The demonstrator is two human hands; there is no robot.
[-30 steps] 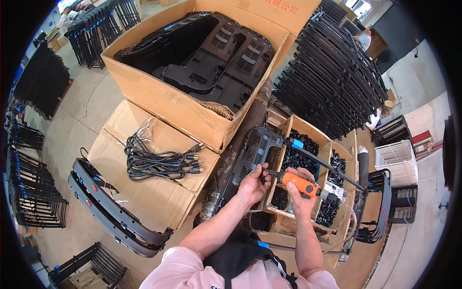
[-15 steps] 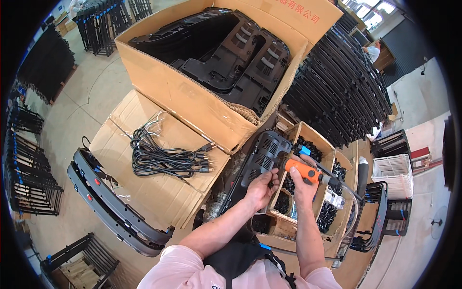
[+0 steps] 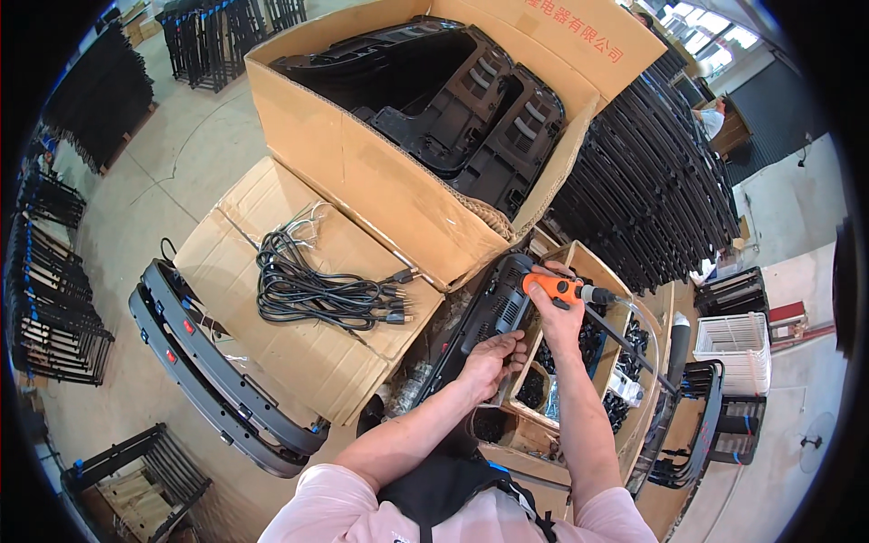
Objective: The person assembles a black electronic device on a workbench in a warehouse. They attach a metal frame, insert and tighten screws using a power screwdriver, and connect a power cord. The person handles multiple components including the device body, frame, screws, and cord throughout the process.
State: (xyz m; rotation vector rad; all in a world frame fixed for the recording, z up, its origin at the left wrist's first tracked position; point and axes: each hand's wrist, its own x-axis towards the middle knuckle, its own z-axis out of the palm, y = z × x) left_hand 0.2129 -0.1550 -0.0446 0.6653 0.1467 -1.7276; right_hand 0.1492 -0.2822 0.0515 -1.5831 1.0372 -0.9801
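Note:
My right hand (image 3: 554, 312) is wrapped round an orange power screwdriver (image 3: 563, 288) with a black collar, held over the far end of a black vented plastic part (image 3: 509, 299). Whether its tip touches the part is hidden by my hand. A hose (image 3: 620, 337) runs close by the tool toward the lower right. My left hand (image 3: 493, 362) is closed, with bent fingers and thumb drawn together at the part's near right edge. Anything between those fingers is too small to make out. The vented part lies along a longer black frame (image 3: 444, 362).
Right of the part, a wooden divided bin (image 3: 516, 425) holds small black pieces. A large carton (image 3: 380, 176) of black panels stands behind. Coiled black cables (image 3: 317, 285) lie on flat cardboard (image 3: 222, 249) at left. Curved black bars (image 3: 204, 380) stand beside it. Stacked black frames (image 3: 647, 181) rise at right.
My right hand has carried the screwdriver farther away and slightly left, over the vented part's far end. My left hand stays near the part's near edge. The whole view has shifted a little.

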